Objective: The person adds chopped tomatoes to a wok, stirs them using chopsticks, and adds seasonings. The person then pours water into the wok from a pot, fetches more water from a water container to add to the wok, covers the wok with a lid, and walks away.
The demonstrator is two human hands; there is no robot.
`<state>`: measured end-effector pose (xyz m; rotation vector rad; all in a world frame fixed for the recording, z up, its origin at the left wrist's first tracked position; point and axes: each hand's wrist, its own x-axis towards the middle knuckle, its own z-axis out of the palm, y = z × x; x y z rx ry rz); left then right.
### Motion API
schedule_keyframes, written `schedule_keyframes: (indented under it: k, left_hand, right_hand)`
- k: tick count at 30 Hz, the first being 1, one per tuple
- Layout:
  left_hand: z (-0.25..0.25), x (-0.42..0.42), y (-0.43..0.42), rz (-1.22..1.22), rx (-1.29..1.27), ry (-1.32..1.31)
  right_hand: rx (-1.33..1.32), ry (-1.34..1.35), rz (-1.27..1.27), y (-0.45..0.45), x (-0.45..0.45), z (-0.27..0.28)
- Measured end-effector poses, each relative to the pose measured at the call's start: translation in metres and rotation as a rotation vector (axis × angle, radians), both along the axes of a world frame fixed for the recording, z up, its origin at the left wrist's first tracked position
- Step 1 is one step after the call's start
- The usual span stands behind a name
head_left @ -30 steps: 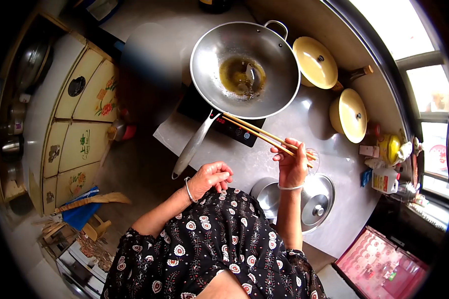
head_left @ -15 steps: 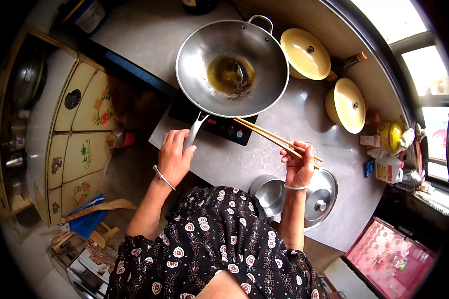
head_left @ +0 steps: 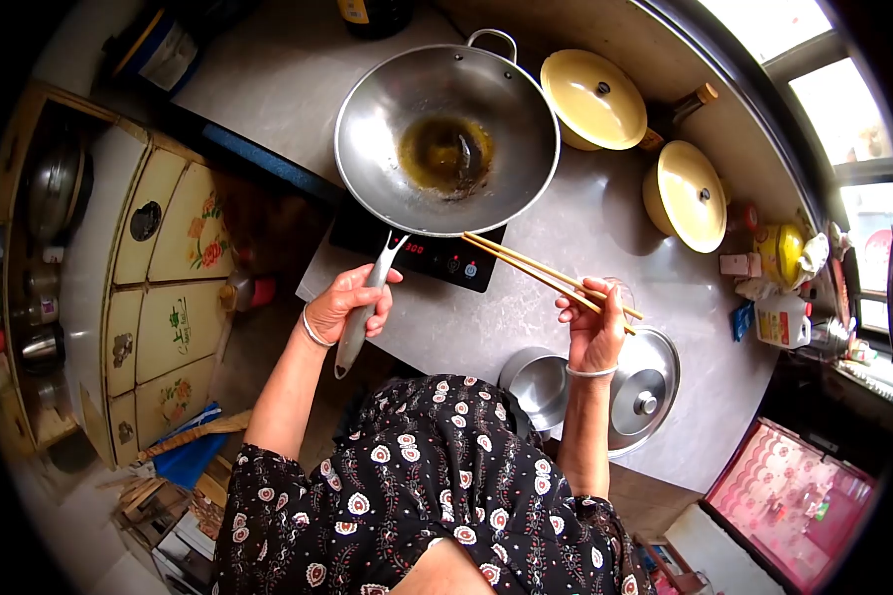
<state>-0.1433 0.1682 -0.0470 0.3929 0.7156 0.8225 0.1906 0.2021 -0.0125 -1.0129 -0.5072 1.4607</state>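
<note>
A steel wok (head_left: 367, 129) sits on a black induction cooker (head_left: 437, 261) with a lit red display. Dark yellow oil (head_left: 432, 149) pools in its bottom. My left hand (head_left: 350, 302) is closed around the wok's long grey handle (head_left: 351, 342), fingertips showing on its right side. In my right hand (head_left: 597, 332) is a pair of wooden chopsticks (head_left: 536, 270), held near their thick ends. Their thin tips point left, close to the wok's front rim. Below that hand stand a small steel pot (head_left: 539, 382) and a round lid (head_left: 655, 362) with a knob.
Two yellow lidded pots (head_left: 593, 94) (head_left: 687, 193) stand along the back wall, with a bottle (head_left: 695, 102) between them. Packets and a white jug (head_left: 782, 322) crowd the right by the window. A flowered cabinet (head_left: 174, 258) is on the left. The counter's edge (head_left: 407, 362) runs before me.
My left hand has gone from lying over the upper handle to wrapping around it, fingers now on its far side. My right hand keeps the chopsticks nearly still. The view has shifted slightly.
</note>
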Motion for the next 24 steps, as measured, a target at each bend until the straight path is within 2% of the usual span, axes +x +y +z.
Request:
schedule_keyframes:
  k: [6, 12, 24]
  left_hand:
    - [0.026, 0.011, 0.009, -0.008, -0.047, 0.426]
    - [0.028, 0.009, 0.011, -0.049, 0.002, 0.622]
    - [0.017, 0.002, 0.01, -0.069, 0.029, 0.716]
  right_hand:
    - [0.01, -0.022, -0.011, 0.001, 0.001, 0.001]
    - [0.006, -0.014, -0.005, 0.004, 0.0, 0.002]
    - [0.005, -0.031, 0.013, 0.013, -0.001, 0.0]
